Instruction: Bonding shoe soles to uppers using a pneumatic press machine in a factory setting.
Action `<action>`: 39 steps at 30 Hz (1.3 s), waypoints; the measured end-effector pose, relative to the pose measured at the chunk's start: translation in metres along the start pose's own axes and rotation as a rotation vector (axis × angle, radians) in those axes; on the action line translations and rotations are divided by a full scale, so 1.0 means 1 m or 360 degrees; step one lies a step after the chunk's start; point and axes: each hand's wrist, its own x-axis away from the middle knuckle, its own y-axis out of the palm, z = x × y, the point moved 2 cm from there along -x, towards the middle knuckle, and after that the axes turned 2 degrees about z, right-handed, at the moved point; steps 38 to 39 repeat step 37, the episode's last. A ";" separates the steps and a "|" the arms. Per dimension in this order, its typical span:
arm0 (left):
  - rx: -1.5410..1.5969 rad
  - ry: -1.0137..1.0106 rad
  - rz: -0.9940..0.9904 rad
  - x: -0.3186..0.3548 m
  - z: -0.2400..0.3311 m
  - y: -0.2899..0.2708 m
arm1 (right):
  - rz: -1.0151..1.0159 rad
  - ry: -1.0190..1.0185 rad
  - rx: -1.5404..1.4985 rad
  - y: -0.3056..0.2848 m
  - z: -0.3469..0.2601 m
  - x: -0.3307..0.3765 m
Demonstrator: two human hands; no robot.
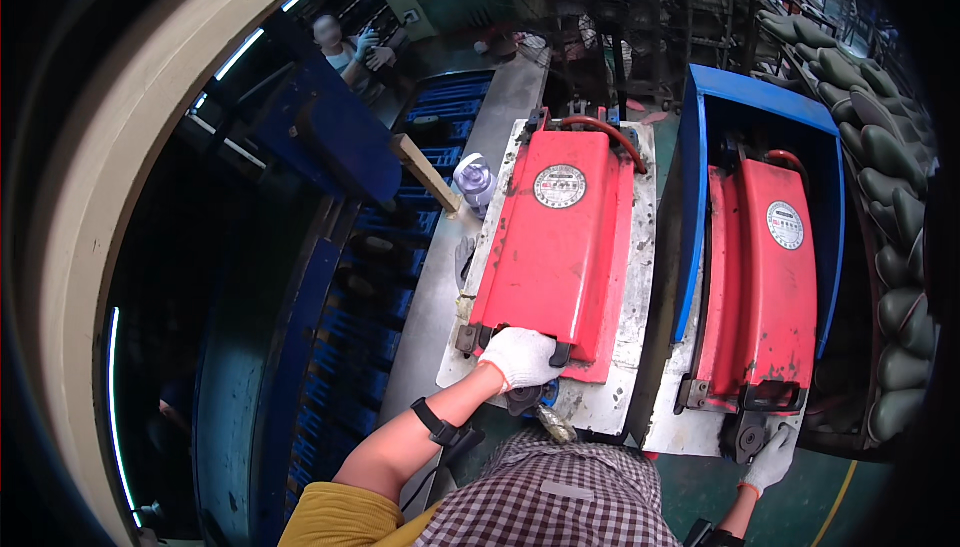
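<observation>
My left hand (pixel 520 358), in a white knit glove, is closed on the dark front handle (pixel 562 353) of a red machine cover (pixel 545 247). The cover lies lowered on a worn pale metal plate (pixel 632 317). Below that glove sits a dark round part (pixel 521 400). To the right, my right hand (pixel 772 459), also gloved in white, is beside a black round knob (pixel 750 437) at the front of a second red machine (pixel 770 287). Its fingers are partly hidden, so their grip cannot be made out.
A blue metal hood (pixel 765 97) surrounds the second machine. Dark green shoe-sole shapes (pixel 890 157) crowd a rack at the right. A clear bottle (pixel 475 183) stands on the left metal ledge, beside a line of blue slatted trays (pixel 445 112). Another person (pixel 345 52) works at the far left.
</observation>
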 end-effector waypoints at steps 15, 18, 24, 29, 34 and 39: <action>0.0011 -0.0035 -0.0034 0.001 0.002 -0.003 | 0.0002 0.0037 0.0066 0.005 0.008 -0.002; 0.0016 -0.0044 -0.0019 0.000 0.002 -0.002 | 0.0003 -0.0002 0.0046 0.001 0.001 0.000; 0.0031 -0.0046 -0.0013 0.000 0.001 0.000 | -0.0028 0.0083 0.0038 -0.001 -0.005 0.001; 0.0005 -0.0049 -0.0020 0.000 0.002 -0.002 | -0.0029 0.0059 0.0089 0.001 -0.004 0.000; 0.0000 -0.0050 -0.0030 0.002 0.003 -0.004 | -0.0016 0.0077 0.0096 0.001 -0.002 0.001; 0.0002 -0.0077 -0.0055 0.002 0.004 -0.005 | -0.0053 0.0089 0.0096 0.000 -0.002 0.000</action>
